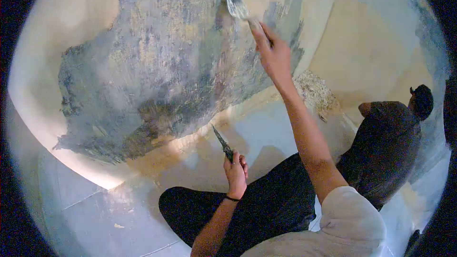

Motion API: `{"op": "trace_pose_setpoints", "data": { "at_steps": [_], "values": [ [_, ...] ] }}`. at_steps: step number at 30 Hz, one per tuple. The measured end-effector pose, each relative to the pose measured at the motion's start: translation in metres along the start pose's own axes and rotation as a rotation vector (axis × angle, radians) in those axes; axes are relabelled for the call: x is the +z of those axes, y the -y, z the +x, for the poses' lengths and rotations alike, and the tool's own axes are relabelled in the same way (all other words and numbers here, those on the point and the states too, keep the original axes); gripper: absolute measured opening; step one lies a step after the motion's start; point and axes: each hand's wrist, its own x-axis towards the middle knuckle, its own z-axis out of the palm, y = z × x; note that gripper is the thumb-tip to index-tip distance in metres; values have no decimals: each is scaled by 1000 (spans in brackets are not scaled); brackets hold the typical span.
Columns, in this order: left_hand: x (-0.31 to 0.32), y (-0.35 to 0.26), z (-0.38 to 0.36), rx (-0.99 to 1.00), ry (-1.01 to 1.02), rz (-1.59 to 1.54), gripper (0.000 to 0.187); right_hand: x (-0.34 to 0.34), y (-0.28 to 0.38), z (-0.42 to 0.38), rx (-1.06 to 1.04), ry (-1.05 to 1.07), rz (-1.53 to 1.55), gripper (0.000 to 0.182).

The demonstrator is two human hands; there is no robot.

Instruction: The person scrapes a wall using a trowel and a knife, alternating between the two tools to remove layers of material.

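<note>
My right hand (276, 56) grips the handle of a scraper (236, 4), reached up toward the wall (162, 57). Its pale, smeared blade fans out against or close to the dark patch; contact is hard to make out. Lower down, my left hand (236, 173) is closed around the dark handle of a narrow, pointed tool like a putty knife (221, 140). That tool points up and left, apart from the wall, above the floor near the wall's foot. Grey, rough, streaked material covers much of the cream wall surface.
A heap of pale flakes (316, 93) lies on the floor along the wall's foot at the right. Another person (388, 147) in dark clothing sits close on my right. My bent leg (190, 209) rests below my left hand. Floor tiles (85, 223) show at lower left.
</note>
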Motion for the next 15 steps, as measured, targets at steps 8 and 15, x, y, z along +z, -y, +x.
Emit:
{"op": "trace_pose_setpoints", "data": {
  "at_steps": [8, 15],
  "values": [
    [-1, -5, -2, -3, 8, -43, 29, 10, -15, -15, 53, 41, -53, 49],
    [-1, -12, 1, 33, 6, -91, 28, -5, -8, -48, 216, 122, -31, 51]
  ]
}}
